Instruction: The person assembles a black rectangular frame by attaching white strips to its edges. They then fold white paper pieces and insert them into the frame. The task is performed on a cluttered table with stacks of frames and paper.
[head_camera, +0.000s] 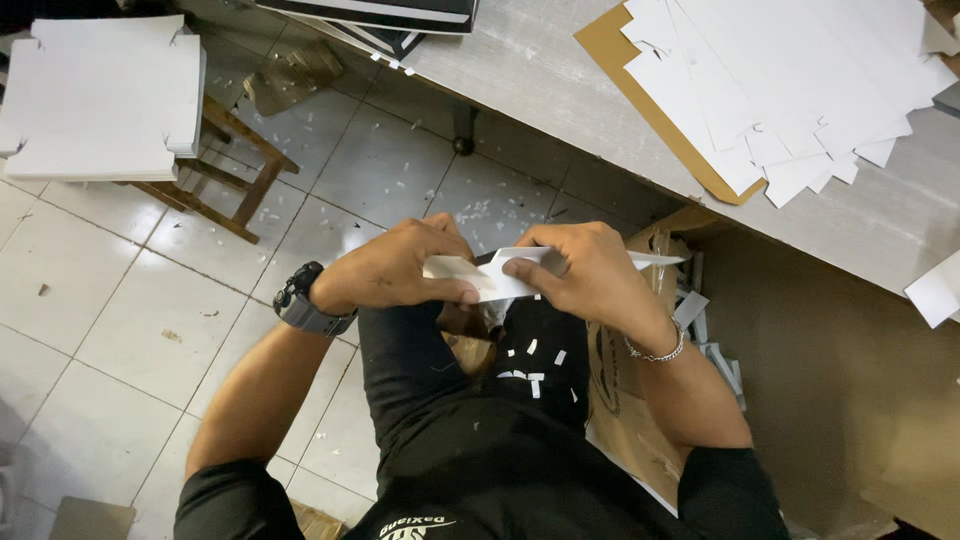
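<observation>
Both hands grip a flat white die-cut cardboard piece (500, 275) above my lap. My left hand (395, 268), with a black watch on the wrist, pinches its left part between thumb and fingers. My right hand (585, 270), with a thin silver bracelet, clamps its middle and right part; a white edge sticks out to the right. Small white paper scraps lie on my black trousers (480, 400).
A grey table (560, 90) runs across the top right and bears a stack of white die-cut sheets (790, 80) on brown board. A wooden stool (230, 180) at the upper left carries another white stack (100, 95). An open brown carton (625, 420) sits by my right knee. Scraps litter the tiled floor.
</observation>
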